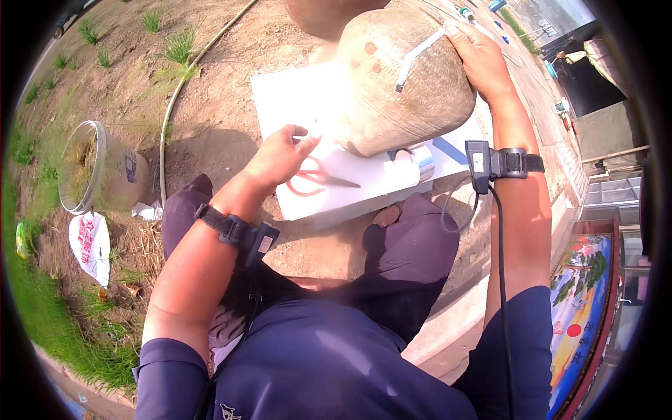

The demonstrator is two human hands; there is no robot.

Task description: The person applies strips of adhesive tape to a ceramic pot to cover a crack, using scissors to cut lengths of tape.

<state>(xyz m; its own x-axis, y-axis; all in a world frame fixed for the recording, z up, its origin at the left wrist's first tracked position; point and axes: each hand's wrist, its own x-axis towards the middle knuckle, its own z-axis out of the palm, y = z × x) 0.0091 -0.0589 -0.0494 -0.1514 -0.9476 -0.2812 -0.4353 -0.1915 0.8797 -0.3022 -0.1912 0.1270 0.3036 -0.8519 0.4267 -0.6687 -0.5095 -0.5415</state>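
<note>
A large, rounded, tan clay jar (402, 105) lies tilted on a white board (280, 94). A narrow pale strip (418, 59), which looks like tape with a dark lower end, crosses its surface. My right hand (483, 61) is at the jar's far right side, fingers closed at the strip's upper end. Left of the jar, my left hand (283, 154) is held over the board with its fingers curled and thumb close to them; glare hides whether anything is pinched there. Scissors with reddish handles (308, 180) lie below it, and a silvery-white roll (418, 164) sits under the jar's near edge.
Another brown pot (325, 15) stands behind the jar. To the left are a clear plastic bucket (105, 171), a white plastic bag (89, 246) and a pale hose (170, 112) on bare soil. A colourful painted panel (579, 315) is at the right.
</note>
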